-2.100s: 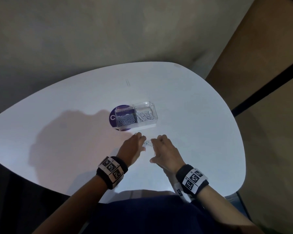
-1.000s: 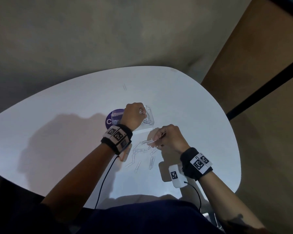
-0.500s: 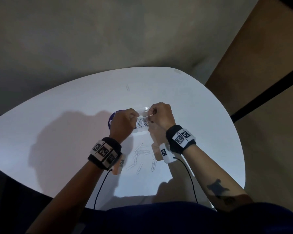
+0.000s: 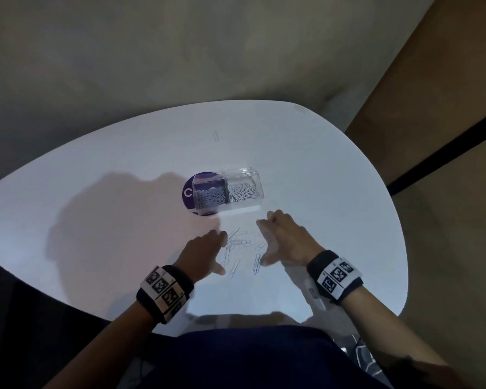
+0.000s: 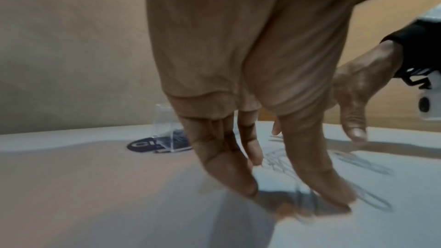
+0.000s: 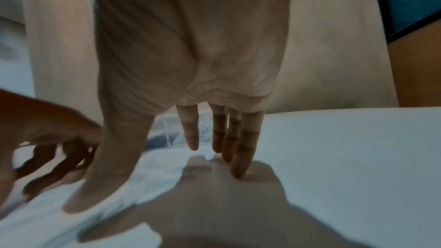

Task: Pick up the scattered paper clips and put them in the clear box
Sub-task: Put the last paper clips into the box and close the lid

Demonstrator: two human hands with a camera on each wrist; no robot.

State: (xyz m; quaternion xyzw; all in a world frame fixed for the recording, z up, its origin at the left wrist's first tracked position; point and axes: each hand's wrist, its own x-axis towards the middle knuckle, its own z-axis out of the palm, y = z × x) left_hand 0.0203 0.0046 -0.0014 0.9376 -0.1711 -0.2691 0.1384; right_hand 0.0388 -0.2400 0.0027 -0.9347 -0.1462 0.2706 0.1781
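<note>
Most clips already sit in the clear box (image 4: pixel 227 193); several paper clips (image 4: pixel 237 252) lie just before it. Left hand (image 4: pixel 202 252) and right hand (image 4: pixel 285 241) flank them, fingers straight, holding nothing.

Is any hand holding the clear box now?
No, the left hand and right hand hover open near the table, apart from the clear box.

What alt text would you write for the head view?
Two open bare hands, left hand and right hand, flank loose silver wire paper clips on a white rounded table. Beyond them stands a clear plastic two-compartment box holding more clips.
</note>
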